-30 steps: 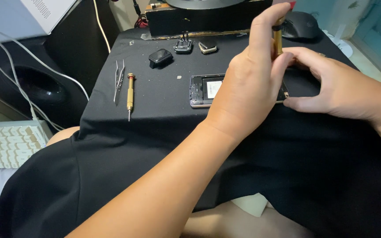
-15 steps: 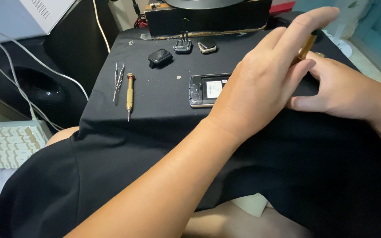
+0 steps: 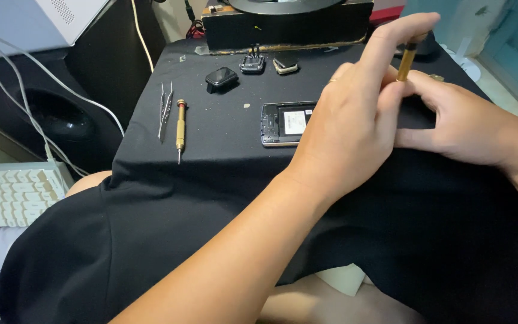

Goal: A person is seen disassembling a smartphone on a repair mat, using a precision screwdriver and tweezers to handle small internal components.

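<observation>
My left hand (image 3: 355, 120) reaches across the black cloth and grips a brass screwdriver (image 3: 406, 60) held nearly upright, with the index fingertip on its cap. Under that hand lies an opened phone (image 3: 286, 123), back cover off; its right half is hidden. My right hand (image 3: 469, 126) comes in from the right. Its thumb rests against the screwdriver's shaft and its fingers lie at the phone's hidden end.
A second brass screwdriver (image 3: 180, 129) and tweezers (image 3: 164, 108) lie left of the phone. A small black part (image 3: 221, 78) and two small pieces (image 3: 252, 64) sit before a black box (image 3: 283, 27). A white keyboard (image 3: 7, 192) is at lower left.
My left hand has carried the screwdriver to the right. The index finger has stretched out over its cap. My right hand has stayed by the phone.
</observation>
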